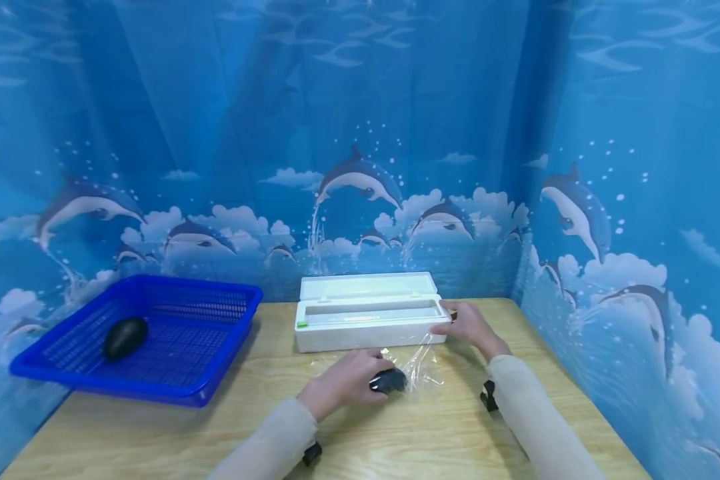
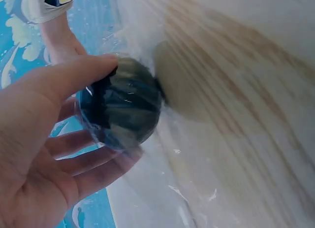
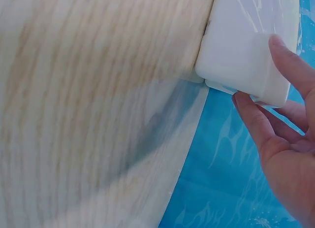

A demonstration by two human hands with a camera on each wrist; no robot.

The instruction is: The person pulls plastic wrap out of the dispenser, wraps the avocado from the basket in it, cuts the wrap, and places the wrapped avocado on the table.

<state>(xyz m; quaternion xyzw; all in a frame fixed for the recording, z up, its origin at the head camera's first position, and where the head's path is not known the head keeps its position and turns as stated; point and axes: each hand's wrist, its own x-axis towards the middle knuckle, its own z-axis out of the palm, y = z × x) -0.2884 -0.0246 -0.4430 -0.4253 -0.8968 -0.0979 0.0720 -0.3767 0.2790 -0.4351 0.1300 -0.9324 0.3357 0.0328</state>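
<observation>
My left hand [image 1: 349, 379] grips a dark avocado [image 1: 388, 380] low over the table, with thumb on one side and fingers on the other. Clear cling film [image 1: 421, 369] covers the avocado; in the left wrist view it looks shiny and creased around the dark skin [image 2: 123, 105]. The film stretches from there toward a white cling film dispenser [image 1: 369, 339], whose lid stands open at the back. At the dispenser's right end, my right hand [image 1: 471, 327] holds the corner, its thumb on the front face and fingers around the end, as the right wrist view shows.
On the left stands a blue plastic basket [image 1: 201, 393] with another dark avocado [image 1: 125, 338] inside. A small green piece [image 1: 302, 324] sits at the dispenser's left end. Behind the wooden table [image 1: 264, 427] hangs a blue dolphin curtain [image 1: 246, 133], which also runs along the right.
</observation>
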